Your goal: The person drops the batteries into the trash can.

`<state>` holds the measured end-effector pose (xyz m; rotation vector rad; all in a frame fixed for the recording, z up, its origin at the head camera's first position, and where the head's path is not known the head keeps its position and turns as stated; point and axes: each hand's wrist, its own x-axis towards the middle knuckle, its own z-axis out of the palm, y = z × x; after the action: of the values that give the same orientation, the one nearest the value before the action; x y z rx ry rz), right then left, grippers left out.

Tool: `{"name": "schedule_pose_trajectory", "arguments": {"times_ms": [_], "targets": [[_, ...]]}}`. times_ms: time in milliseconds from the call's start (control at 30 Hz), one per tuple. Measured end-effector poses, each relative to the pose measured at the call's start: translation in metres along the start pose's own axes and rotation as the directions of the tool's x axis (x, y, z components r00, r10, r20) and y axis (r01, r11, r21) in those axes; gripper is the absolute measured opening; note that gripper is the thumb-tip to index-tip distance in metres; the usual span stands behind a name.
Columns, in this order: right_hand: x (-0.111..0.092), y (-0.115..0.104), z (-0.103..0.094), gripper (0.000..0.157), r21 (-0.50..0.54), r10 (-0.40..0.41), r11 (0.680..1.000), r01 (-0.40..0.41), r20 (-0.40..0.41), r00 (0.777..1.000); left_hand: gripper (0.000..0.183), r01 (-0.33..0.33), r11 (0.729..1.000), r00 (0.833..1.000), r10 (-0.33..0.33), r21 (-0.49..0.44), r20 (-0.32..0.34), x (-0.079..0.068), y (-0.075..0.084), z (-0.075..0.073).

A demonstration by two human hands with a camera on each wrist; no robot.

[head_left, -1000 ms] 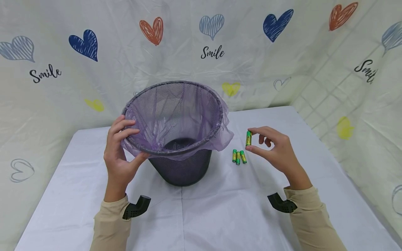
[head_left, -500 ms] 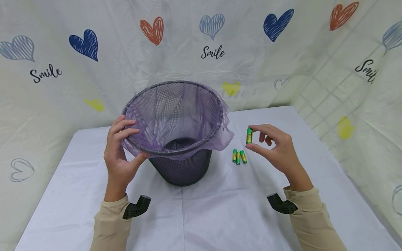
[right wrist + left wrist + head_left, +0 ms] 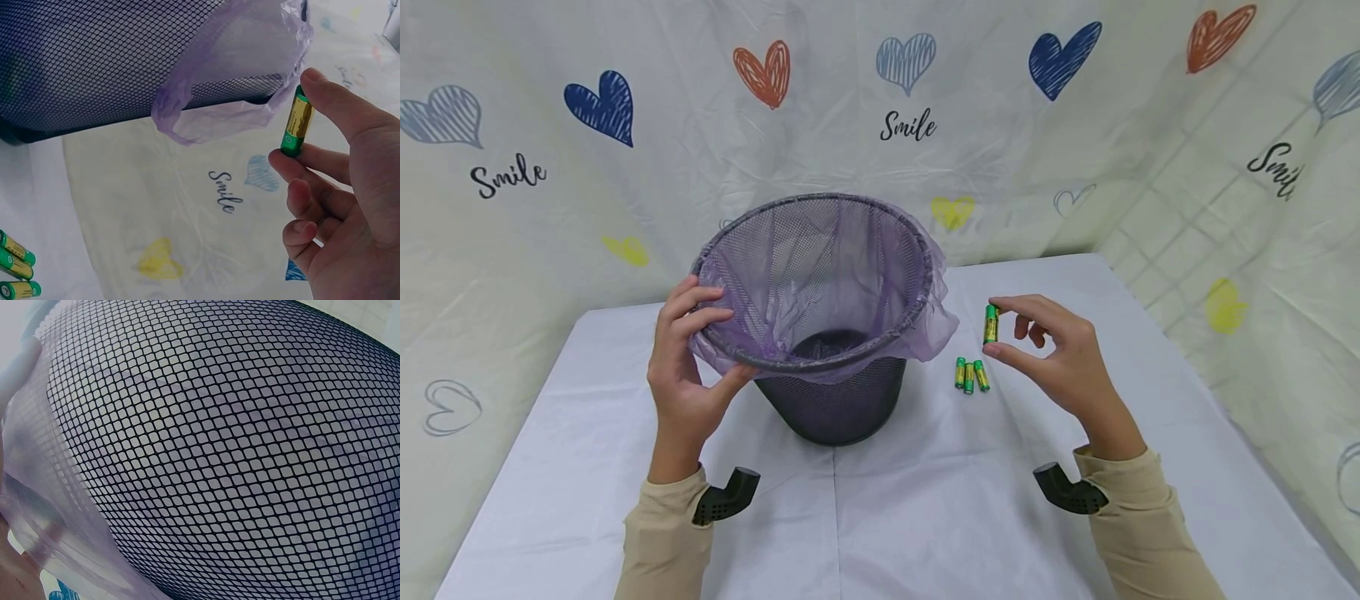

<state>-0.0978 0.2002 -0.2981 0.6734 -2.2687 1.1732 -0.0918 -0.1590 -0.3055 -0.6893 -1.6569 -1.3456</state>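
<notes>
Head view: two bare hands in beige sleeves (image 3: 662, 542) reach over a table covered in white cloth (image 3: 925, 517). On the table, left of center, is a dark mesh bin (image 3: 842, 408) lined with a sheer purple bag (image 3: 928, 329), its edge folded outward over the round rim. The left hand (image 3: 688, 375) grips the rim on its near left side, fingers lapped over into the mouth, thumb outside on the front. The right hand (image 3: 1060, 354), well to the right of the bin, pinches one green-and-yellow battery (image 3: 991, 325) lengthwise between thumb and fingertip; its other fingers are curled toward the palm. That battery is nearly upright, to the right of the bag and apart from it. Three similar batteries (image 3: 969, 376) lie close together on the cloth between the bin and the right hand. Behind hangs a pale curtain (image 3: 820, 158) printed with hearts and the word "Smile". Left wrist view: black mesh fills most of the frame, with blurred fingers at the left edge. Right wrist view: the pinched battery shows clearly, a thumb at one end.
</notes>
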Motion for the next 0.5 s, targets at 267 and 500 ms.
{"name": "schedule_pose_trajectory", "arguments": {"times_ms": [267,500], "targets": [[0.001,0.003,0.003,0.049,0.016,-0.006,1.000,0.006,-0.004,1.000,0.068,-0.002,1.000,1.000,0.002,0.011,0.006,0.000,0.000,0.000],[0.001,0.021,0.009,0.052,0.041,-0.021,0.999,0.021,-0.011,1.000,0.068,-0.001,1.000,1.000,0.001,0.015,0.006,0.000,-0.001,-0.001]]}}
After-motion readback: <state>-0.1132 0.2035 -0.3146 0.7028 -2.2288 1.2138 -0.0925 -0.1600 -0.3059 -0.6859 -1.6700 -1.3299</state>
